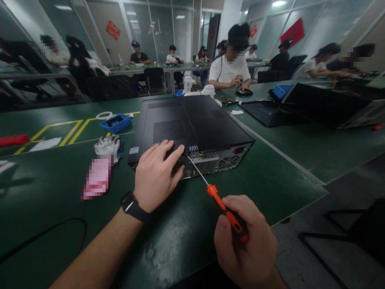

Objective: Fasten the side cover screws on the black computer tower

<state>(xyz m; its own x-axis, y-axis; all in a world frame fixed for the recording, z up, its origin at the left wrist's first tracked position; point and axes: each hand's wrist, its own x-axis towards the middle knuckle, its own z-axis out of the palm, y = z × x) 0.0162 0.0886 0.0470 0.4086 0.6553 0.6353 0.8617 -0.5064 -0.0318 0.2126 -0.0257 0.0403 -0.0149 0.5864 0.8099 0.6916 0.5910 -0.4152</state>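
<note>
A black desktop computer case (207, 124) lies on its side, its back panel with a fan grille toward me. My left hand (159, 172) rests on the case's near left edge, fingers spread over the top cover and thumb down by the back panel. In my right hand (246, 237) is a screwdriver (217, 196) with an orange and black handle, gripped between thumb and fingers. Its thin shaft slants up to the left, and the tip meets the case's rear edge just right of my left fingers. Whatever lies right at the tip is too small to make out.
Left of the case on the green table (54, 160) are a blue bin (116, 123), a tape roll (104, 115), gloves (108, 146) and a pink packet (98, 176). Another opened case (325, 104) stands at right. A person in white (230, 68) works across the table.
</note>
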